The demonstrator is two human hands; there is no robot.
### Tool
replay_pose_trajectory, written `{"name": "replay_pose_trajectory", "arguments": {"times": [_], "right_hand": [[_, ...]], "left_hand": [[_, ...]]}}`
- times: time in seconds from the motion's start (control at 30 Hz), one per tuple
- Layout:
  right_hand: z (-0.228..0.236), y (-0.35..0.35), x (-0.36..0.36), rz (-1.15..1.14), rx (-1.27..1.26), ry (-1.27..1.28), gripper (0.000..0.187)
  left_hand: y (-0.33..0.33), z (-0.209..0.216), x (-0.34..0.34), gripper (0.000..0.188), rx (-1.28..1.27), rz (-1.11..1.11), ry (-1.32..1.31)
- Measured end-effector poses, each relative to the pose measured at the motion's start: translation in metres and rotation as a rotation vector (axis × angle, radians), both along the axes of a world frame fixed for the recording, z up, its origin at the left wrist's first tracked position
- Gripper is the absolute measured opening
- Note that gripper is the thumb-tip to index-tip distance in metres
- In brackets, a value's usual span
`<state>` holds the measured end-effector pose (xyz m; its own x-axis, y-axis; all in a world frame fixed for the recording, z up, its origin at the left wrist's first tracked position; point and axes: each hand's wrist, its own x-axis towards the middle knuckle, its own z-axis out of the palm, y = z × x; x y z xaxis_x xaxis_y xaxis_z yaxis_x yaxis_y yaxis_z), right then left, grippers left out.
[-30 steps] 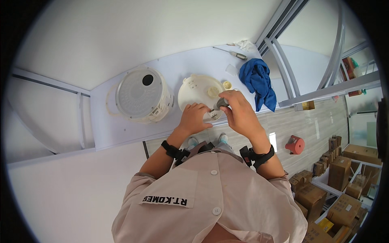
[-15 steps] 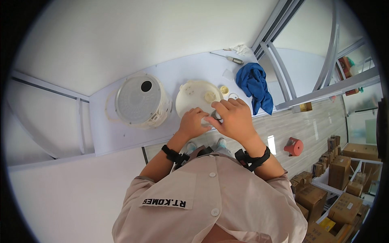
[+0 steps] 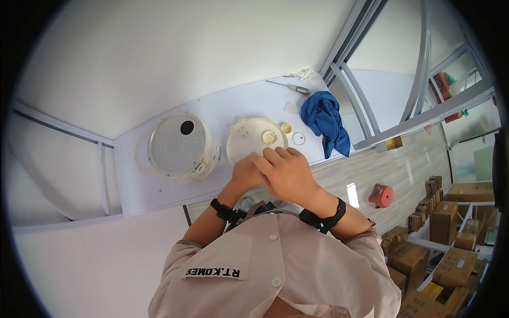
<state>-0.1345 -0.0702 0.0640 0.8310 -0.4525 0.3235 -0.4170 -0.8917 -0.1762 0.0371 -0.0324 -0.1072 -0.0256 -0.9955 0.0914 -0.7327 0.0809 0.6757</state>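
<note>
The right hand (image 3: 289, 175) has closed against the left hand (image 3: 246, 174) near the round cream plastic lid (image 3: 251, 143), hiding their grip (whether either pinches anything, I cannot tell).

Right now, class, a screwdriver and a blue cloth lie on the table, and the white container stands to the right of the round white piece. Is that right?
Not quite: in the head view, the white container stands to the left of the round white piece. The screwdriver and blue cloth do lie on the table.
</note>
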Motion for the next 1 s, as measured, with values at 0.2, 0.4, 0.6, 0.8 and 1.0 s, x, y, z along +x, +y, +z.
{"name": "replay_pose_trajectory", "arguments": {"times": [0.2, 0.4, 0.6, 0.8, 1.0], "right_hand": [[0.009, -0.001, 0.005, -0.228, 0.119, 0.228, 0.050], [0.006, -0.010, -0.010, -0.079, 0.058, -0.070, 0.054], [0.008, -0.020, -0.011, -0.229, 0.177, 0.145, 0.052], [0.012, -0.023, -0.020, -0.163, 0.060, -0.064, 0.044], [-0.003, -0.030, -0.022, -0.109, 0.202, -0.046, 0.042]], "left_hand": [[0.001, 0.008, 0.001, 0.049, 0.136, 0.030, -0.019], [-0.008, 0.013, -0.003, 0.056, 0.271, 0.023, -0.158], [-0.010, 0.033, -0.008, 0.052, 0.329, 0.043, -0.083], [-0.006, 0.020, -0.005, 0.053, 0.289, 0.078, -0.065], [-0.007, 0.023, -0.007, 0.057, 0.333, 0.073, -0.080]]}}
